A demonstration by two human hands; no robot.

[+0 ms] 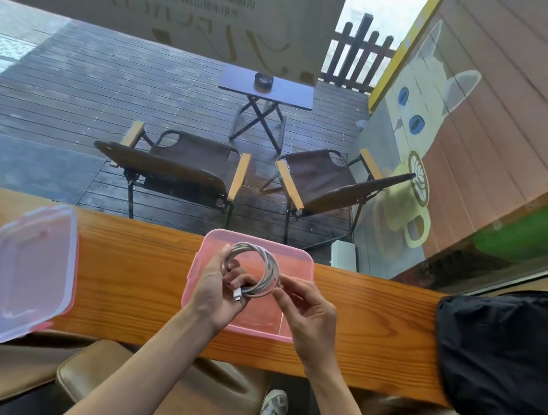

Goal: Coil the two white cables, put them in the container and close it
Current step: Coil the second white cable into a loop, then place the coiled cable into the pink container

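Observation:
A white cable [265, 260] wound into a round coil hangs just above the open pink container [304, 261] on the wooden counter. My left hand [218, 291] grips the coil at its lower left, and a white plug sticks out by the fingers. My right hand [303, 303] pinches the coil's lower right side. The container's clear lid [24, 270] with pink clips lies flat on the counter at the far left. I see only one cable; a second one does not show.
A black bag [503, 356] sits on the right end of the narrow wooden counter [130, 270]. A window runs along the counter's far edge. Brown stools [152, 384] stand below the near edge.

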